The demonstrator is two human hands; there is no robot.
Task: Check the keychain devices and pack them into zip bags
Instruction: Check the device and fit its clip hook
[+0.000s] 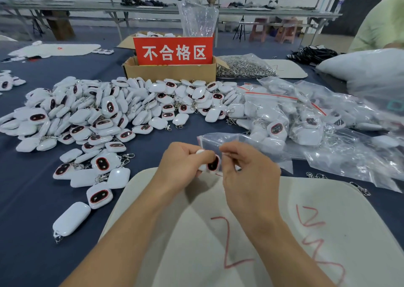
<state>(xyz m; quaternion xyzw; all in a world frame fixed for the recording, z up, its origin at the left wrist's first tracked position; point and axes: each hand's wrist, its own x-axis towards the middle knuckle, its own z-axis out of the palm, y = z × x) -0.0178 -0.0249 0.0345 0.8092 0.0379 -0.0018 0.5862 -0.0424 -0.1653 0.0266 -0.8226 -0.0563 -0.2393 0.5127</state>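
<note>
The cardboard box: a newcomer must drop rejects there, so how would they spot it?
On the dark blue cloth-covered table, look past the big heap of white rounded keychain devices to its far edge. There stands an open brown cardboard box. It alone carries an upright red sign with white characters.

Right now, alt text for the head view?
The left hand holds a white keychain device while the right hand pinches a clear zip bag beside it, over a white mat. Loose devices are heaped left, bagged ones right, a cardboard box with a red sign behind.
</note>
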